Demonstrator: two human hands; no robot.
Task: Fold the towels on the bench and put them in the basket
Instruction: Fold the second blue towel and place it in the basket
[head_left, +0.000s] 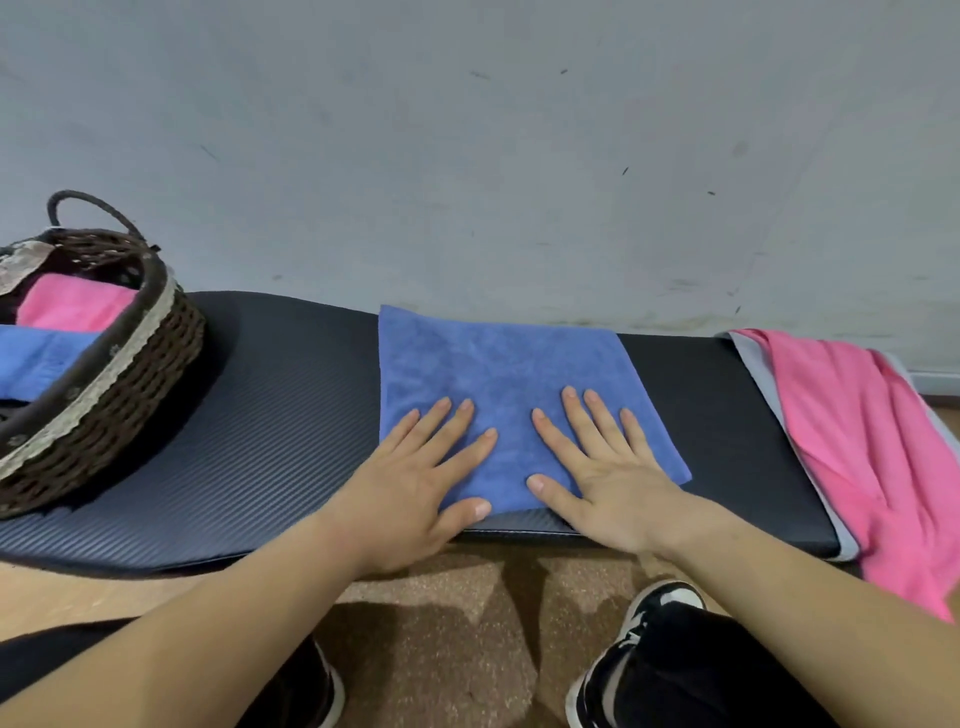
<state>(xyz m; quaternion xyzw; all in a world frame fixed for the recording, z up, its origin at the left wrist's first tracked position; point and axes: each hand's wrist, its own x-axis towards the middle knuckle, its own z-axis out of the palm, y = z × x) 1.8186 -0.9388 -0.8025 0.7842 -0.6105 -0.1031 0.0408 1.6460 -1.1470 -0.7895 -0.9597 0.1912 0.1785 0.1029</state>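
Left hand: we lay our left hand (415, 467) flat on the near left part of the blue towel (498, 364), with fingers straight and spread, gripping nothing.
Right hand: our right hand (602, 467) lies just beside it, equally flat and empty, pressing the near right part.
Why flat: we judge the palms are smoothing the cloth so that a fold sets cleanly.
Blue towel: it lies as a neat rectangle mid-bench (260, 441), its near edge at the bench's front edge.
Basket: the basket (104, 410) stands on the left end and holds a folded pink towel (72, 306) and a folded blue towel (36, 358).
Waiting: a loose pink towel (872, 426) lies draped over a grey towel (844, 540) at the right end, well apart, which leaves us folding room.
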